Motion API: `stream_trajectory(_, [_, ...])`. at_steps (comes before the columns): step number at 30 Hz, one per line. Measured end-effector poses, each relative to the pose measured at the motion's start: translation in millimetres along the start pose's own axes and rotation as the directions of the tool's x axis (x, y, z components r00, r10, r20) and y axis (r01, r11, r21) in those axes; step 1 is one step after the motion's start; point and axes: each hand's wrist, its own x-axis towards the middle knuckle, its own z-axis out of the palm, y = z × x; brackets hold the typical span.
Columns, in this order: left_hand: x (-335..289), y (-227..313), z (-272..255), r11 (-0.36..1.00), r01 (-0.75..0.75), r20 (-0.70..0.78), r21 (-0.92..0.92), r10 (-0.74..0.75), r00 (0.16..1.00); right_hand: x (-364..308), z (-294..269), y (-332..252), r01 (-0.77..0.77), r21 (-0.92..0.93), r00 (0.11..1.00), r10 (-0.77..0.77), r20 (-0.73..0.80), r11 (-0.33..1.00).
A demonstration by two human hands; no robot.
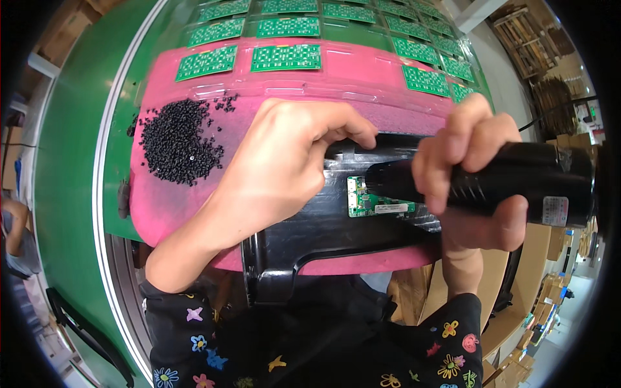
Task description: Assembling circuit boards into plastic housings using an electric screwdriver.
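Hands (284, 161) (469, 168) hide black housing (323, 226); electric screwdriver (517, 181) tip covers circuit board (375, 200).

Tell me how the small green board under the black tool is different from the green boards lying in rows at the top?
The small green circuit board under the tool sits inside a glossy black plastic housing, while the green circuit boards in rows lie bare on the pink mat and green belt. The small one looks narrower; the row boards are wider rectangles. The small one is partly hidden by the black electric screwdriver; the row boards are uncovered. Both are green with pale markings.
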Motion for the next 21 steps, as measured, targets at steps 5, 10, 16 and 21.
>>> stream_trajectory(5, [-0.5, 7.1, -2.3, 0.960, 0.176, 0.094, -0.219, -0.159, 0.983, 17.1, 4.2, 4.4, -0.126, -0.028, 0.977, 0.129, 0.171, 0.992])
stream_trajectory(10, [-2.0, 2.6, -0.9, 0.894, 0.231, 0.171, -0.383, -0.177, 0.969, 11.4, 11.3, 6.7, -0.082, -0.006, 0.994, 0.082, 0.066, 0.997])
stream_trajectory(16, [1.4, 2.3, 4.3, 0.752, 0.347, 0.328, -0.561, -0.182, 0.927, -1.7, -11.4, -6.0, 0.233, 0.292, 0.968, -0.251, 0.025, 0.928])
stream_trajectory(21, [2.5, 1.3, 5.5, 0.686, 0.423, 0.383, -0.592, -0.223, 0.897, -10.8, -13.5, -10.0, 0.370, 0.382, 0.929, -0.331, -0.166, 0.847])
